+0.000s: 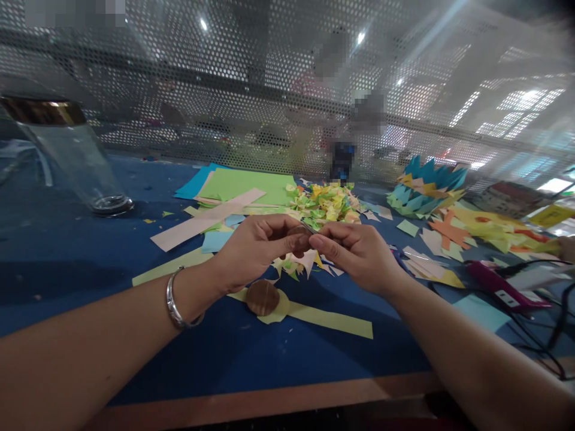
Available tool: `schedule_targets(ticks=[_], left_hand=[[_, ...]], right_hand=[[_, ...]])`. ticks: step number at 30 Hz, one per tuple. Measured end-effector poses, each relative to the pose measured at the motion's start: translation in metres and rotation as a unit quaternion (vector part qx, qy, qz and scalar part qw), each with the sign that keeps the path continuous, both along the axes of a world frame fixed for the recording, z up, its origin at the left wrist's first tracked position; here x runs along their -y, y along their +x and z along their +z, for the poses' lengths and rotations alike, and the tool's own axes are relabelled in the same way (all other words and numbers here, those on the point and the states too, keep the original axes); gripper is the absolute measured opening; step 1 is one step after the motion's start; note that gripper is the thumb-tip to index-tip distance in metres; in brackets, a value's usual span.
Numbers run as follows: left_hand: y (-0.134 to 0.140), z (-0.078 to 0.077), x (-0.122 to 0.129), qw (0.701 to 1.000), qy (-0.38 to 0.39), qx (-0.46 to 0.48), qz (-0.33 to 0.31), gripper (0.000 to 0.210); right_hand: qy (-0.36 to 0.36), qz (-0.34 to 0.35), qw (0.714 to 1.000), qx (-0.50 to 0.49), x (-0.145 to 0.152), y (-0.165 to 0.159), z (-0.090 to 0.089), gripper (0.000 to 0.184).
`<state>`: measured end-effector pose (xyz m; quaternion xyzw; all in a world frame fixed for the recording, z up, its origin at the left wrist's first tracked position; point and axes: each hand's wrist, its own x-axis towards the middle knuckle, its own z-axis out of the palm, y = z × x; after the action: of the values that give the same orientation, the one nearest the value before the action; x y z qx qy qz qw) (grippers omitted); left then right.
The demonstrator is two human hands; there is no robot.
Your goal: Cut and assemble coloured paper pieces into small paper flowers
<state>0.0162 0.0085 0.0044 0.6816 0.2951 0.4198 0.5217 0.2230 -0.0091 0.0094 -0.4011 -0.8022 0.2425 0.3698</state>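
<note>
My left hand [265, 242] and my right hand [354, 251] meet over the middle of the table, fingertips pinched together. A small thin piece [308, 226] shows between them; its kind is too small to tell. Below my hands lies a pale yellow paper strip [332, 318] with a rounded paper shape [282, 308] at its middle. On that shape rests a brown round disc [263, 297]. Just behind my fingers is a heap of yellow and green paper scraps [330, 203]. My left wrist wears a silver bangle [171, 299].
Green paper sheets [256, 182] and a pink paper strip [206, 220] lie behind. A glass bottle [76, 158] stands left. Toward the right are a zigzag paper crown [426, 187], orange cut-outs [449, 230], a magenta power strip [501, 287] and black cables. Perforated metal panel [251, 84] borders the back.
</note>
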Motion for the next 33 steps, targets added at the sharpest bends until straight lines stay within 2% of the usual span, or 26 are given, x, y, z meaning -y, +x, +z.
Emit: schedule_targets(ticks=[18,33], left_hand=[[-0.002,-0.0064,-0.0058,1.0,-0.001,0.02,-0.018,0.013],[-0.0022,-0.0007,-0.0057,1.0,0.019,-0.014,-0.006,0.012]], right_hand=[[0.028,-0.016,0.999,0.034,-0.0011,0.0028,-0.0008,0.043],[0.041,-0.019,0.998,0.043,-0.0001,0.0024,0.0001,0.044]])
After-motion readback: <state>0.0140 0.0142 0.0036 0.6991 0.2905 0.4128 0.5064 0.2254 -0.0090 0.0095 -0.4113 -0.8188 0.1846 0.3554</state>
